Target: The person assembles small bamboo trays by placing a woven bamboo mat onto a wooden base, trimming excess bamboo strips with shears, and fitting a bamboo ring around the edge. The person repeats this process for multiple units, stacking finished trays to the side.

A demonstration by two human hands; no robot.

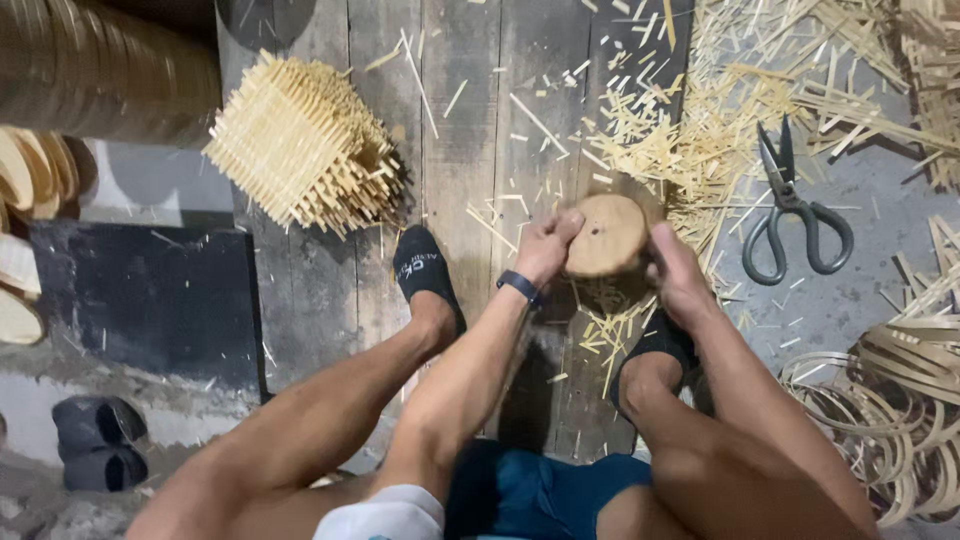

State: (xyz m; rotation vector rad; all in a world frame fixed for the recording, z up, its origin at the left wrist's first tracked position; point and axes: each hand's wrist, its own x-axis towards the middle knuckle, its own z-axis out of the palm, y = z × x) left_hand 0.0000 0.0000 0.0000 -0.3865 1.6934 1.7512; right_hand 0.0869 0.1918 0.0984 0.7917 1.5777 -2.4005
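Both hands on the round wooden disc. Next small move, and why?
Probably a small turn of the wooden disc to bring a new edge around. The left hand grips its left rim and the right hand its right rim, so it is held up between them over cut bamboo strips on the plank floor. The scissors lie untouched to the right.

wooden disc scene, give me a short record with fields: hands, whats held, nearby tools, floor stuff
left hand: left hand grips the near-left edge of the round wooden disc
right hand: right hand grips the disc's right edge
tool nearby: scissors on the floor right of the disc, untouched
floor: plank floor strewn with bamboo slivers
left of disc: stack of woven bamboo pieces
far right: coiled bamboo strips
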